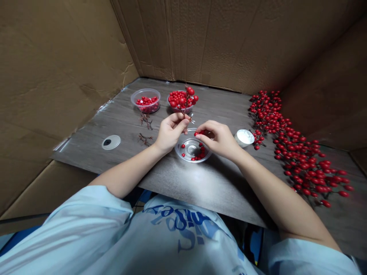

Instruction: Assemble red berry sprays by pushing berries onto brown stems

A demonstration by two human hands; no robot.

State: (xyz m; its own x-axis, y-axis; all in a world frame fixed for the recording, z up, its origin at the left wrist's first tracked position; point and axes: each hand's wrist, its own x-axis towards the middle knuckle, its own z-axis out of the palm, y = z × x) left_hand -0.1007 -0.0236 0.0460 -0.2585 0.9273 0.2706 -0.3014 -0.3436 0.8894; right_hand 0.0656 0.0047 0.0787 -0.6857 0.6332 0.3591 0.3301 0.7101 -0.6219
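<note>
My left hand [169,131] pinches the brown stem of an artificial berry branch [186,100], which stands upright with several red berries at its top and white-tipped bare twigs lower down. Close beside it on the right, my right hand [219,138] is closed with red berries [200,133] at its fingertips; how many it holds is hidden. Beneath both hands sits a shallow clear plastic bowl [191,161] with several loose red berries on its bottom. Behind the branch stands a clear tub [187,110] full of red berries.
Another clear tub [145,91] of berries is at the back left. Bare brown twigs [145,139] and a white disc with a black spot [114,143] lie left. To the right are a small container of white stuff [244,136] and piled berry branches [298,152]. Cardboard walls [215,46] surround the table.
</note>
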